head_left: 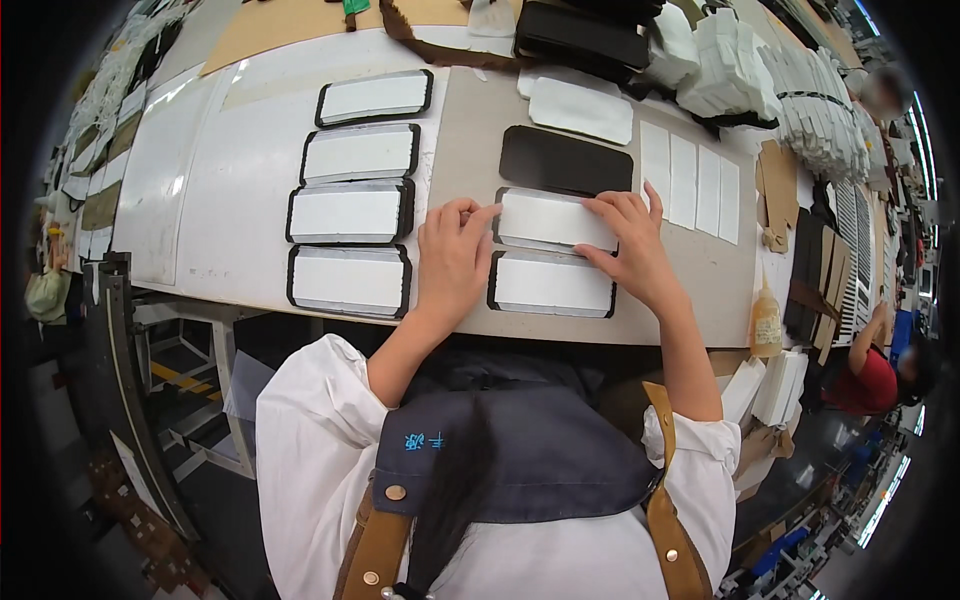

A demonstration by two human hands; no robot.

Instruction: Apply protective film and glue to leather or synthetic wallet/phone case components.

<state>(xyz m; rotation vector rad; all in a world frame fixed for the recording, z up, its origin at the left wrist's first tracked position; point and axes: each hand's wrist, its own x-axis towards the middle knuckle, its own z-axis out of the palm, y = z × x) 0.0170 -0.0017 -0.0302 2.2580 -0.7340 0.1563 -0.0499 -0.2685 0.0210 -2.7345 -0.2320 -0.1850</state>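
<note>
My left hand, fingers curled, has its fingertips at the left edge of a white panel with dark rounded corners. My right hand grips the same panel at the right, its thumb on the lower edge and forefinger higher up. A similar panel lies just below it, and a plain black rounded piece lies above. A column of several dark-edged white panels lies left of my left hand. White rounded pieces sit farther back.
White strips lie right of my right hand. Black pads and stacked white bundles fill the table's back. A yellowish bottle stands at the right front edge. A person in red is at the far right; a metal frame is lower left.
</note>
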